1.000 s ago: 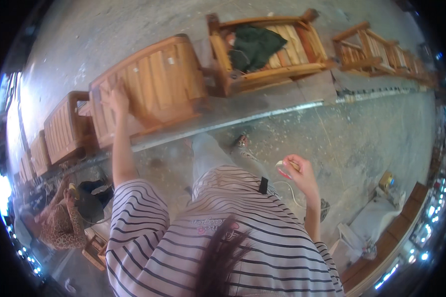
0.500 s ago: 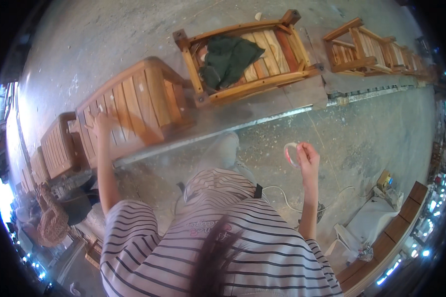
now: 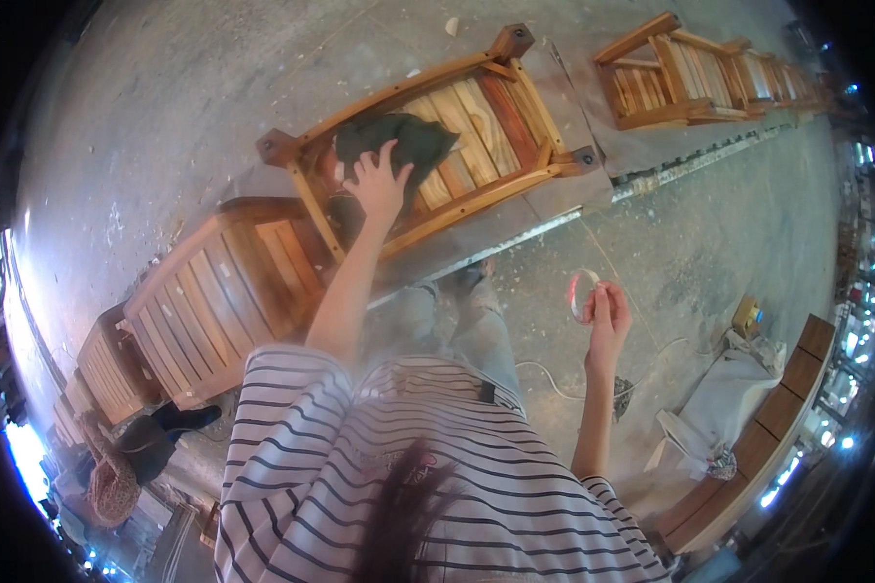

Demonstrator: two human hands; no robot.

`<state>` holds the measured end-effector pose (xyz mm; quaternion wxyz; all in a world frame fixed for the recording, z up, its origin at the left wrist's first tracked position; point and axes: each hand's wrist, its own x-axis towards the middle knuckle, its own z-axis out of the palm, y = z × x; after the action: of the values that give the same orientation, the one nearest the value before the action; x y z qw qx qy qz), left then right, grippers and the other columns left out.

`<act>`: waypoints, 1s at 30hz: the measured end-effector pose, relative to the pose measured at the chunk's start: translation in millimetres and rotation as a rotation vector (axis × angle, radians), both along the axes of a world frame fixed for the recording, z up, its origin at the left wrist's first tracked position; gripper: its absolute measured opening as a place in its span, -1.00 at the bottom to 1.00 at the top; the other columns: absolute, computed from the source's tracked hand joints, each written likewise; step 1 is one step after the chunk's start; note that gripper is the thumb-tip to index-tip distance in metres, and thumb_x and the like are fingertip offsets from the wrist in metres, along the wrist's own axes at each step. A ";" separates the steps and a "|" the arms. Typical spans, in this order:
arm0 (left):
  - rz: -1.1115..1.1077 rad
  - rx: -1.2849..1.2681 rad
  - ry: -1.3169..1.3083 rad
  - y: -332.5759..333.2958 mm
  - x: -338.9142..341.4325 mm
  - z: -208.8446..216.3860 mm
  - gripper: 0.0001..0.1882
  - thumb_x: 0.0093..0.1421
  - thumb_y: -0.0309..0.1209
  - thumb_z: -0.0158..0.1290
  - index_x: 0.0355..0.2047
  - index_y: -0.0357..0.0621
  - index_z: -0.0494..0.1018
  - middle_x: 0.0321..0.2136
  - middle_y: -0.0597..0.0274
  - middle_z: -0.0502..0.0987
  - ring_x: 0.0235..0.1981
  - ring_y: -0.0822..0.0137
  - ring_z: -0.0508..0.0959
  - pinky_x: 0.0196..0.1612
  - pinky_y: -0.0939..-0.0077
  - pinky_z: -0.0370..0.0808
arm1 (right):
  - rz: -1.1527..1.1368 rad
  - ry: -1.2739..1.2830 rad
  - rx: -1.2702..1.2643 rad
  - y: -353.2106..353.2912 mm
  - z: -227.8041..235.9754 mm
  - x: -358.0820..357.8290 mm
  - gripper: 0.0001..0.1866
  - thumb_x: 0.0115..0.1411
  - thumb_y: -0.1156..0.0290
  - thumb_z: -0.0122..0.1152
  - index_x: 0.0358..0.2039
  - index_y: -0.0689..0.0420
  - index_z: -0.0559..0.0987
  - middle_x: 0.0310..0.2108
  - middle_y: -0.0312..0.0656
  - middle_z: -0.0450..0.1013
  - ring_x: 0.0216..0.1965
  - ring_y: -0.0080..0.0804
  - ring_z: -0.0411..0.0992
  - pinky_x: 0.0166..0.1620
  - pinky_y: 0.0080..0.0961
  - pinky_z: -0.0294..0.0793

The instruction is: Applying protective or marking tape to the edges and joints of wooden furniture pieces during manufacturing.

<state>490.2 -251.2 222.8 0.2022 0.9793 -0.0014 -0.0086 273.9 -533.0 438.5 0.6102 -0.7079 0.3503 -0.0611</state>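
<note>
My left hand point(image 3: 377, 189) reaches over an upturned wooden chair point(image 3: 481, 112), its fingers spread and open. Just beneath it a dark green cloth point(image 3: 420, 138) lies crumpled on the chair's slats; I cannot tell whether the fingers touch it. Out to the right my right hand point(image 3: 608, 316) is closed in a pinch on the edge of a roll of tape point(image 3: 576, 290), pale with some red, held up above the floor.
A slatted wooden chair point(image 3: 199, 306) stands at the left, with more behind it. Other wooden frames point(image 3: 685, 78) line up at far right. A floor strip point(image 3: 525, 236) runs across. On the right lie a pale sheet point(image 3: 719, 403), a cable point(image 3: 544, 379) and brown boards point(image 3: 783, 408). A person point(image 3: 107, 481) sits at lower left.
My left hand has gone from the slatted chair on the left to above the green cloth. My view has shifted and turned. The right hand keeps the tape roll.
</note>
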 end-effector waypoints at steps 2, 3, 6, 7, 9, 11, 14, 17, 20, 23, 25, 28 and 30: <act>0.241 0.041 -0.005 -17.8 17.2 -12.0 -0.47 0.22 -0.01 0.08 0.19 0.34 0.31 -0.01 0.12 0.46 0.00 0.12 0.45 -0.02 -0.19 0.17 | -0.096 0.042 -0.077 -31.0 -14.0 2.8 -0.86 0.38 0.39 0.05 -0.19 0.16 0.52 -0.53 -0.44 0.32 -0.50 -0.73 0.22 -0.46 -0.73 0.14; 0.316 -0.055 0.044 -29.5 27.7 -11.2 -0.57 0.28 -0.06 0.00 0.15 0.36 0.37 -0.15 0.11 0.59 -0.05 0.10 0.53 0.10 -0.21 0.11 | -0.111 0.052 -0.137 -47.3 -18.7 6.7 -0.85 0.38 0.38 0.06 -0.19 0.18 0.52 -0.51 -0.44 0.33 -0.49 -0.75 0.21 -0.45 -0.73 0.14; 0.283 -0.037 0.016 -69.7 54.6 -7.6 -0.61 0.26 -0.09 0.00 0.08 0.24 0.47 -0.36 0.11 0.65 -0.10 0.13 0.57 0.13 -0.02 0.12 | -0.096 -0.076 -0.246 -93.4 -38.4 53.4 -0.82 0.38 0.36 0.07 -0.20 0.21 0.52 -0.44 -0.39 0.39 -0.42 -0.72 0.28 -0.40 -0.72 0.25; 0.216 -0.080 0.015 -93.0 59.3 -6.4 -0.61 0.25 -0.10 0.00 0.07 0.19 0.49 -0.40 0.10 0.65 -0.10 0.14 0.57 0.14 0.01 0.12 | -0.090 -0.154 -0.284 -103.2 -51.5 76.9 -0.80 0.38 0.34 0.07 -0.20 0.23 0.52 -0.39 -0.36 0.41 -0.37 -0.68 0.33 -0.34 -0.70 0.31; 0.039 -0.144 0.023 -152.7 69.8 0.8 -0.60 0.22 -0.12 0.03 0.04 0.10 0.50 -0.39 0.08 0.64 -0.09 0.12 0.56 0.15 0.05 0.14 | -0.075 -0.301 -0.376 -122.5 -83.8 137.1 -0.76 0.38 0.32 0.08 -0.19 0.27 0.52 -0.29 -0.27 0.46 -0.25 -0.55 0.42 -0.23 -0.62 0.42; -0.079 -0.183 -0.105 -210.3 71.4 -4.1 -0.62 0.17 -0.17 0.11 -0.01 0.04 0.51 -0.30 0.04 0.63 -0.08 0.09 0.55 0.16 0.05 0.15 | 0.003 -0.348 -0.598 -128.3 -107.4 200.3 -0.76 0.36 0.33 0.09 -0.17 0.28 0.52 -0.23 -0.16 0.53 -0.20 -0.39 0.50 -0.17 -0.48 0.48; -0.029 -0.181 -0.069 -216.3 58.4 -1.1 -0.67 0.08 -0.24 0.21 -0.15 -0.02 0.54 -0.16 0.03 0.58 -0.08 0.05 0.54 0.19 0.06 0.19 | 0.184 -0.378 -0.766 -102.7 -120.7 263.9 -0.79 0.32 0.38 0.10 -0.14 0.24 0.54 -0.28 0.00 0.58 -0.27 -0.13 0.56 -0.19 -0.30 0.49; -0.325 -0.148 -0.057 -166.6 35.8 -6.4 -0.66 0.05 -0.26 0.24 -0.13 0.06 0.61 -0.35 0.06 0.63 -0.04 0.05 0.54 0.28 0.16 0.19 | 0.377 -0.245 -0.853 -88.5 -136.0 278.7 -0.82 0.30 0.40 0.11 -0.17 0.20 0.55 -0.35 0.02 0.56 -0.33 -0.01 0.54 -0.24 -0.28 0.47; -0.203 -0.100 0.332 -102.0 0.1 21.7 -0.64 0.04 -0.27 0.23 -0.10 0.09 0.62 -0.32 0.07 0.65 -0.18 0.09 0.61 0.13 0.16 0.37 | 0.416 -0.295 -0.809 -103.0 -146.5 280.5 -0.84 0.31 0.40 0.10 -0.19 0.20 0.55 -0.34 0.03 0.55 -0.33 0.05 0.52 -0.27 -0.25 0.47; 0.133 0.179 0.290 5.5 -34.3 25.7 -0.60 0.08 -0.29 0.17 -0.03 0.04 0.53 -0.24 0.05 0.64 -0.24 -0.01 0.62 -0.15 0.15 0.54 | 0.438 -0.277 -0.655 -96.1 -141.2 281.4 -0.84 0.31 0.42 0.10 -0.19 0.23 0.55 -0.34 0.02 0.56 -0.35 0.01 0.53 -0.28 -0.26 0.47; 0.305 0.045 0.312 33.1 -29.1 19.8 -0.60 0.10 -0.28 0.17 -0.02 0.06 0.53 -0.22 0.06 0.64 -0.23 -0.02 0.62 -0.14 0.14 0.55 | 0.441 -0.250 -0.616 -93.3 -137.6 283.5 -0.84 0.31 0.43 0.10 -0.18 0.24 0.55 -0.34 0.00 0.56 -0.35 -0.04 0.54 -0.28 -0.27 0.47; 0.307 -0.070 0.299 9.6 -17.4 8.0 -0.63 0.12 -0.27 0.17 -0.04 0.04 0.56 -0.20 0.09 0.64 -0.20 0.05 0.63 -0.08 0.16 0.51 | 0.432 -0.189 -0.555 -92.9 -136.5 282.6 -0.83 0.31 0.44 0.10 -0.17 0.25 0.55 -0.33 -0.02 0.56 -0.32 -0.14 0.55 -0.25 -0.32 0.47; 0.029 -0.183 0.290 -32.6 -15.1 6.4 -0.66 0.10 -0.25 0.19 -0.10 0.03 0.60 -0.19 0.12 0.65 -0.12 0.11 0.60 0.11 0.20 0.32 | 0.425 -0.150 -0.533 -94.6 -141.7 282.4 -0.82 0.31 0.44 0.10 -0.17 0.26 0.55 -0.30 -0.02 0.57 -0.29 -0.19 0.55 -0.23 -0.35 0.47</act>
<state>475.1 -283.9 229.2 0.2886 0.9453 0.0411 -0.1467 556.3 -627.6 296.8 0.4272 -0.8930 0.1207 -0.0739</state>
